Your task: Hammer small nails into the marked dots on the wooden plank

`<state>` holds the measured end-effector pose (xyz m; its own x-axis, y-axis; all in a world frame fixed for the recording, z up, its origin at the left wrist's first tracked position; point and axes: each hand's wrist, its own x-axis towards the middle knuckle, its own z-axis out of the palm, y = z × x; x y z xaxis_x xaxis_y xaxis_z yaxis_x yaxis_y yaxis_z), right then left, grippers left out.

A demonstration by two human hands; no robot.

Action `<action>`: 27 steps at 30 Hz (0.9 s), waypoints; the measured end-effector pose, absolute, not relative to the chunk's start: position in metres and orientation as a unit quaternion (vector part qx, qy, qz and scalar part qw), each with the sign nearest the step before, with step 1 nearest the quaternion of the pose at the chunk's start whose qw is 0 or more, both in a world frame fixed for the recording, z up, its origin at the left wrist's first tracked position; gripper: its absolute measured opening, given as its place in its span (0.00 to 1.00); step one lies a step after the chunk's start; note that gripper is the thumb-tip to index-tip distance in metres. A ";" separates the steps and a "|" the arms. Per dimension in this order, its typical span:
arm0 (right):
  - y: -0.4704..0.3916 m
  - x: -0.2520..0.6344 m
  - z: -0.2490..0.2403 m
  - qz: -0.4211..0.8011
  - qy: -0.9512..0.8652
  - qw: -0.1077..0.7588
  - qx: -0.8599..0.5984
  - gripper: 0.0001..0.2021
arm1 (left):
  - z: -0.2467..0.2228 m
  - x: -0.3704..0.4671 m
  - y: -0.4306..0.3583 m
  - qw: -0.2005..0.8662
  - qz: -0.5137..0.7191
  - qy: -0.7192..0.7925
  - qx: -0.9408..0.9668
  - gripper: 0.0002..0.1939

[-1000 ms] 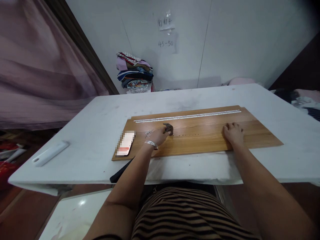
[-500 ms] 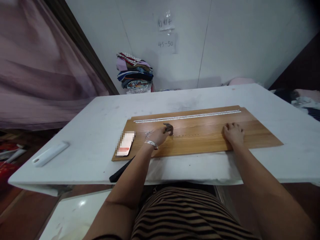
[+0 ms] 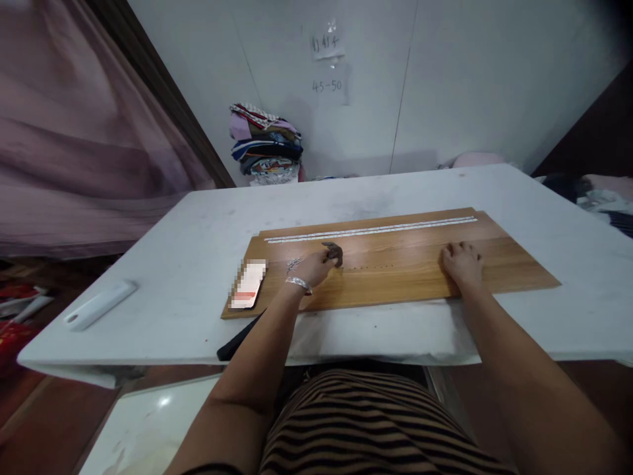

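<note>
My left hand (image 3: 314, 269), with a silver bracelet at the wrist, is closed on a hammer close to its dark metal head (image 3: 333, 254). The black handle (image 3: 241, 336) runs back under my left forearm and past the board's near edge. Beneath lies a wood-grain board (image 3: 415, 287). A row of small dark nails or marks (image 3: 368, 267) extends rightward from the hammer head. Several loose nails (image 3: 294, 264) lie just left of my left hand. Toward the board's right end rests my right hand (image 3: 463, 264), palm down with bent, slightly spread fingers, holding nothing.
Two pale measuring strips (image 3: 370, 230) lie along the board's far side. A phone (image 3: 250, 284) sits on its left end. On the white table (image 3: 163, 264) is a white, tube-like object (image 3: 101, 305). Folded cloths (image 3: 267, 145) are piled against the wall behind.
Both hands, the hammer and the board stay practically where they were. Only a very slight shift of the camera view shows.
</note>
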<state>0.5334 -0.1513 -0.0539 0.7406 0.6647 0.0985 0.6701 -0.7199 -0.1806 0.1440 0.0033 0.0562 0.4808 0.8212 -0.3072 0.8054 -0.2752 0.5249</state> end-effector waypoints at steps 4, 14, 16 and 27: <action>-0.151 0.534 -0.054 -0.011 -0.356 0.104 -0.928 0.28 | 0.059 0.146 -0.001 0.315 0.001 0.525 0.791 0.20; -0.151 0.537 -0.057 -0.014 -0.361 0.110 -0.926 0.29 | 0.058 0.144 0.002 0.332 0.022 0.516 0.789 0.19; -0.151 0.537 -0.058 -0.019 -0.359 0.111 -0.927 0.28 | 0.057 0.145 0.002 0.326 0.014 0.518 0.791 0.20; -0.151 0.536 -0.057 -0.019 -0.360 0.109 -0.926 0.29 | 0.060 0.143 -0.001 0.336 0.016 0.523 0.783 0.18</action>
<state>0.5356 -0.1509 -0.0566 0.7402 0.6629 0.1129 0.6710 -0.7170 -0.1890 0.1434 -0.0006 0.0603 0.4529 0.8302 -0.3251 0.8080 -0.2282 0.5432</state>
